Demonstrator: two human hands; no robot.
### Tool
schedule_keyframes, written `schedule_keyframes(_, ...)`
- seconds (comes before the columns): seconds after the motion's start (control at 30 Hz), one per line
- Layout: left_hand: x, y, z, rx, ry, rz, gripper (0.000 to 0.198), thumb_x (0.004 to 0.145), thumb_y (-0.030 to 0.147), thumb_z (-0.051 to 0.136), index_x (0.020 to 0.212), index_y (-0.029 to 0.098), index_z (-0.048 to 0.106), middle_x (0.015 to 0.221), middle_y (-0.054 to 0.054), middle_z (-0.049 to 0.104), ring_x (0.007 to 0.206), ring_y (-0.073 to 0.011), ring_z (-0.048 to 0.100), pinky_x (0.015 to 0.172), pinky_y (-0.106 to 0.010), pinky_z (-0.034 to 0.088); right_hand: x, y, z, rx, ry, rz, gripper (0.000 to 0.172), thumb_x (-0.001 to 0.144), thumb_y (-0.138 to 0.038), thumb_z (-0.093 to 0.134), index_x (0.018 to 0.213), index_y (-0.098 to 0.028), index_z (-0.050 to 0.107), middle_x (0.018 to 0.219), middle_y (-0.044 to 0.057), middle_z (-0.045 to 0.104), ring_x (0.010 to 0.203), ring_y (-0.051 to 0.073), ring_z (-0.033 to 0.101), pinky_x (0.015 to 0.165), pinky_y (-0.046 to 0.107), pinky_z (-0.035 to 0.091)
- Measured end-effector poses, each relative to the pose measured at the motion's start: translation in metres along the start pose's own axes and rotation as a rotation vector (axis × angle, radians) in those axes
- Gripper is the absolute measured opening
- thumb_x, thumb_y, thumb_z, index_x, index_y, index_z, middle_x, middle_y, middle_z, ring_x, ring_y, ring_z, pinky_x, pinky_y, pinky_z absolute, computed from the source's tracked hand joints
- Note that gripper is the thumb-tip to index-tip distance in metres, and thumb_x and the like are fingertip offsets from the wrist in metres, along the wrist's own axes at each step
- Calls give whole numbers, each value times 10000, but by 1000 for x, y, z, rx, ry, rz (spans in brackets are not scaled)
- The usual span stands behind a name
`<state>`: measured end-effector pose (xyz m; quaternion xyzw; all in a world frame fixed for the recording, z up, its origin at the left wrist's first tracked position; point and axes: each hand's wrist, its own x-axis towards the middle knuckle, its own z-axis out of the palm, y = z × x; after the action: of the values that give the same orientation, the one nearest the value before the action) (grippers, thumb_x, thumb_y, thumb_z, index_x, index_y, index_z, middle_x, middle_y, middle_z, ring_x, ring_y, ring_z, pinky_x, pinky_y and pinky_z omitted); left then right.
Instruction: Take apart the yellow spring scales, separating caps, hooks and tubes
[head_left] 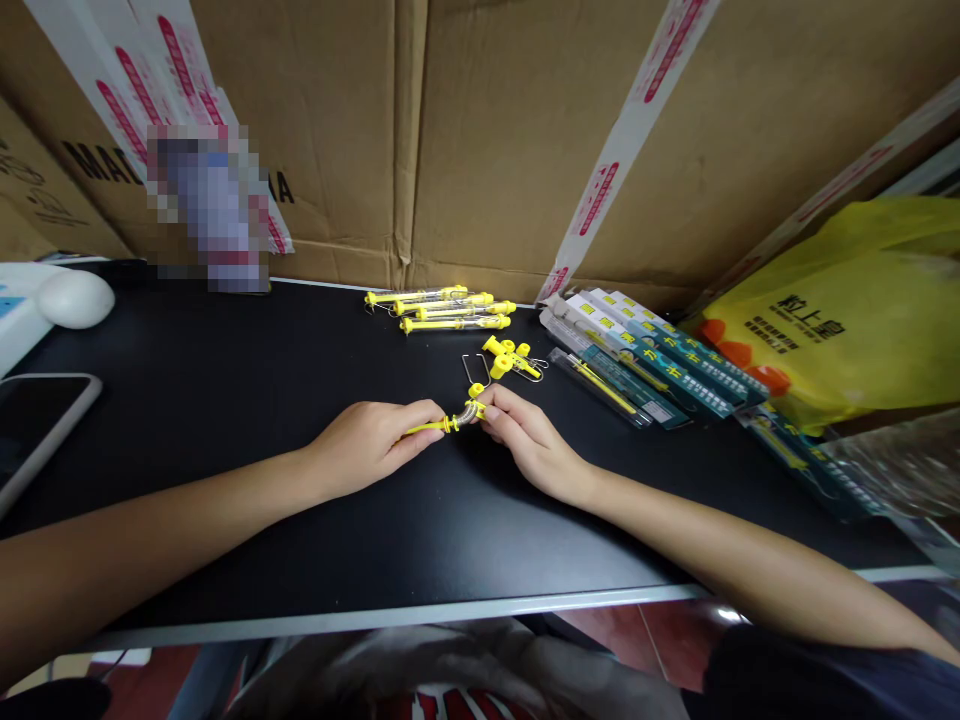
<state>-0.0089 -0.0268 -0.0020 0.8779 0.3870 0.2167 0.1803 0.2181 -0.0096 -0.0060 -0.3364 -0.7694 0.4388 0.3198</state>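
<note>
My left hand (367,445) pinches a thin yellow plastic rod (429,428) between thumb and fingers. From the rod's right end a small metal spring (466,414) runs, bent upward, to a yellow end piece (477,404). The fingertips of my right hand (536,448) are closed on that end piece and partly cover it. Just beyond my hands lie a bent wire (474,370) and several loose yellow plastic parts (501,364) with metal hooks. Further back, several clear-tubed yellow spring scales (457,323) lie side by side.
Several green-and-white spring scale boxes (667,360) lie at right, near a yellow plastic bag (847,310). At left are a phone (45,430) and a rounded white object (76,300). Large cardboard boxes (495,130) wall off the back of the black table (420,540).
</note>
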Motion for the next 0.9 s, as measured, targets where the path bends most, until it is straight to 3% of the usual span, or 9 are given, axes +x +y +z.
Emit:
schedule_keyframes(0.23,-1,-3,-2,68,43,21,227,953,329,373,1029,225,560,851,24,652,728,-112,611,633,-198,393,-1,-3,-1,-116,27,-39,230,967,-309,326,813,-192,451,717,-17,435,643,104,411,611,230,344)
schedule_keyframes(0.37,2,-3,-5,-37,129,-53,207,925,359,444,994,212,573,929,9,626,820,-116,590,716,-211,415,-2,-4,-1,-348,68,-103,115,940,-288,394,895,-203,457,691,-24,462,585,104,416,577,229,332)
schedule_keyframes(0.53,3,-4,-7,-119,270,-151,201,874,353,518,995,203,573,917,-9,582,774,-120,564,671,-224,434,2,1,-9,-565,197,-88,76,906,-264,438,905,-204,485,689,-16,513,545,104,436,553,231,312)
schedule_keyframes(0.73,3,-6,-6,-244,338,-234,180,885,298,472,1022,202,538,1038,-25,562,624,-71,549,545,-196,423,10,4,-19,-365,331,-57,238,900,-297,443,688,-195,408,631,-33,411,589,106,389,578,228,313)
schedule_keyframes(0.9,1,-3,-7,-108,372,-219,164,876,227,474,1020,198,547,922,13,580,482,-30,395,523,-195,377,7,1,-18,-286,345,-85,273,900,-286,444,649,-197,379,611,-37,367,574,103,349,563,235,297)
